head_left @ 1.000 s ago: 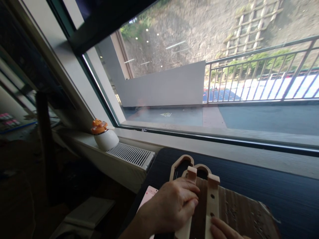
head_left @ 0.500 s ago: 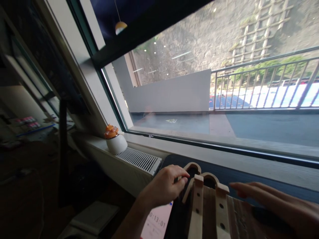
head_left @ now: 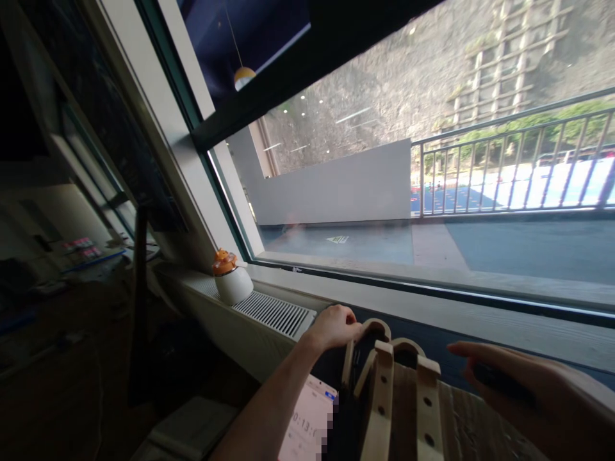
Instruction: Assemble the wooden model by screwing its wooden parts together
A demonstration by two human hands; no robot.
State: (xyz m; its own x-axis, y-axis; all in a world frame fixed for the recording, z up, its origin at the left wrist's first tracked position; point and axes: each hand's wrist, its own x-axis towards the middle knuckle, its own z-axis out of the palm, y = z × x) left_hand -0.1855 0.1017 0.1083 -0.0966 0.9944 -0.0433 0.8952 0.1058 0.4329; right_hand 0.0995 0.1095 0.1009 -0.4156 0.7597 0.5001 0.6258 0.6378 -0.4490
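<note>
My left hand (head_left: 336, 326) reaches forward with its fingers curled over the rounded far end of a curved wooden frame piece (head_left: 368, 328). Two pale wooden slats with drilled holes (head_left: 380, 403) stand side by side just right of it, and a second rounded loop (head_left: 407, 347) sits behind them. They rest on a sheet of brown cardboard (head_left: 480, 426) on a dark tabletop (head_left: 446, 358). My right hand (head_left: 533, 397) hovers at the right over the cardboard, its fingers pointing left, with a small dark object (head_left: 500, 381) held against them.
A phone showing a timer (head_left: 307, 422) lies at the table's left edge under my forearm. A white pot with an orange figure (head_left: 232, 278) stands on the sill by a vent grille (head_left: 273, 312). A large window (head_left: 432, 192) runs right behind the table.
My left hand left the slats and moved forward to the curved piece's far end. My right hand rose from the bottom edge to hover at the right. The view tilted up and left.
</note>
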